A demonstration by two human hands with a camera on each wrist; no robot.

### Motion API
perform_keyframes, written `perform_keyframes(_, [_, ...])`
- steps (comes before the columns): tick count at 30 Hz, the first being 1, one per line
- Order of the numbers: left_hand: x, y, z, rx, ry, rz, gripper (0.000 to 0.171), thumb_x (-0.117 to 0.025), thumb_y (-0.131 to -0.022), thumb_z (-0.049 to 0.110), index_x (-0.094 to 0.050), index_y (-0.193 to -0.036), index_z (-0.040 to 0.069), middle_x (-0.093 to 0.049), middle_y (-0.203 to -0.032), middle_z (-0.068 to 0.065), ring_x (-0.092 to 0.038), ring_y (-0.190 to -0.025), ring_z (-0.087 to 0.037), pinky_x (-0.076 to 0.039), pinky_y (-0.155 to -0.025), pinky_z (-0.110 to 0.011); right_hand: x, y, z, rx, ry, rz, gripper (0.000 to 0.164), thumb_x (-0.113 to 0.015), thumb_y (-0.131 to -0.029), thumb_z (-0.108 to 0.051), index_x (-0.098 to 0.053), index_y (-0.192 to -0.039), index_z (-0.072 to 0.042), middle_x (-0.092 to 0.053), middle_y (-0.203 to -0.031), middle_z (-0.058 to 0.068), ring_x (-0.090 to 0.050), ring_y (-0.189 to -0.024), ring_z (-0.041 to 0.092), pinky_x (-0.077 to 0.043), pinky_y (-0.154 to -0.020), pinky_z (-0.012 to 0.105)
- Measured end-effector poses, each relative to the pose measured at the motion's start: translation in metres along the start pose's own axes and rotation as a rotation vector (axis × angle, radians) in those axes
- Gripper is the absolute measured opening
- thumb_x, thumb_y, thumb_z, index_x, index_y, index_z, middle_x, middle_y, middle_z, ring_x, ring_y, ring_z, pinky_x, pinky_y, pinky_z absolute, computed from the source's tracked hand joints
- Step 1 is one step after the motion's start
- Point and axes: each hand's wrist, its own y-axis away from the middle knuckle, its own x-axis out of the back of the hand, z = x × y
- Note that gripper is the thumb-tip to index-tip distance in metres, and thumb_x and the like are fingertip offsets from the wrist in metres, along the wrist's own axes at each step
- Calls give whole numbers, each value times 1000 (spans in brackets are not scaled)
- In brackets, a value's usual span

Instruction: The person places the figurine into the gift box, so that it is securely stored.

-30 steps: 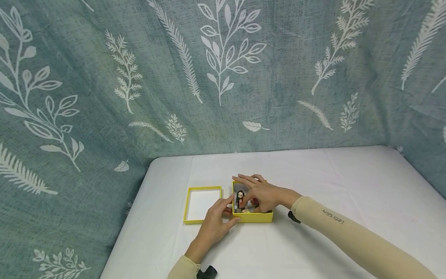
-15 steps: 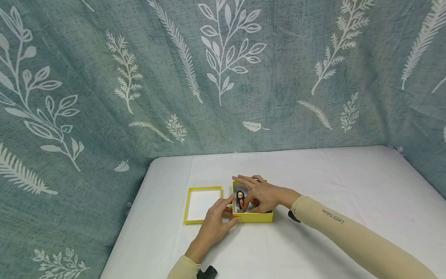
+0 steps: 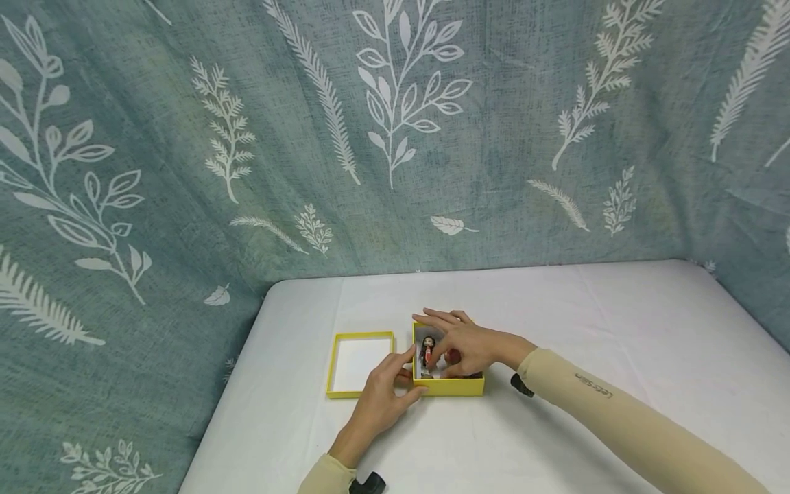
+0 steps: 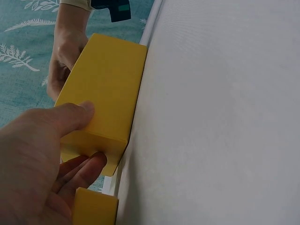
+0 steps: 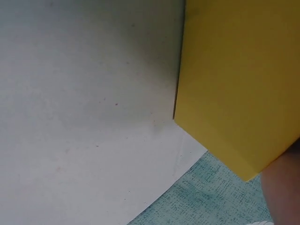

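Observation:
A yellow box (image 3: pixel 449 387) stands with its top uncovered on the white table. My left hand (image 3: pixel 382 394) holds its left front corner, thumb on the front wall and fingers at the side; the left wrist view shows the thumb (image 4: pixel 77 117) on the yellow face. My right hand (image 3: pixel 465 345) reaches in from above, with index finger and thumb down in the box and the other fingers stretched over the back rim. Its index finger touches a small dark-haired figurine (image 3: pixel 428 348) in red; I cannot tell whether it is pinched. A round reddish thing (image 3: pixel 453 356) shows under the palm.
A shallow yellow-rimmed lid (image 3: pixel 361 335), white inside, lies left of the box, close to the left hand. White cloth covers the table (image 3: pixel 592 322). Behind it hangs a green-blue curtain (image 3: pixel 494 137) with white leaf prints.
The figurine has shifted slightly and stands straighter than half a second ago. A pale yellowish bit seen earlier at the box's front is no longer visible. The left hand keeps its place.

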Motion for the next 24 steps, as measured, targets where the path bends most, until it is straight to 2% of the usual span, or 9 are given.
perform_keyframes(9, [-2, 0, 2, 0, 1, -2, 75, -80, -82, 18, -44, -147, 6, -61, -117, -5, -68, -92, -11, -60, -82, -23, 0, 2, 2, 12, -35, 29, 19, -79, -82, -34, -77, -101, -31, -18, -164, 3, -7, -151, 37, -14, -113, 73])
perform_keyframes(20, [0, -1, 4, -25, 9, 3, 75, -81, -81, 14, -45, -145, 3, -62, -116, -11, -68, -91, -14, -60, -82, -23, 7, 12, -1, 18, -6, 46, 24, -77, -84, -34, -76, -107, -30, -22, -162, 11, -11, -150, 40, -20, -111, 71])
perform_keyframes(24, [0, -1, 5, -12, 10, -6, 75, -81, -81, 14, -44, -146, 3, -60, -119, -10, -68, -94, -15, -60, -84, -23, 9, 15, -3, 25, -27, 69, 26, -77, -84, -32, -75, -110, -28, -23, -162, 13, -11, -149, 41, -20, -111, 72])
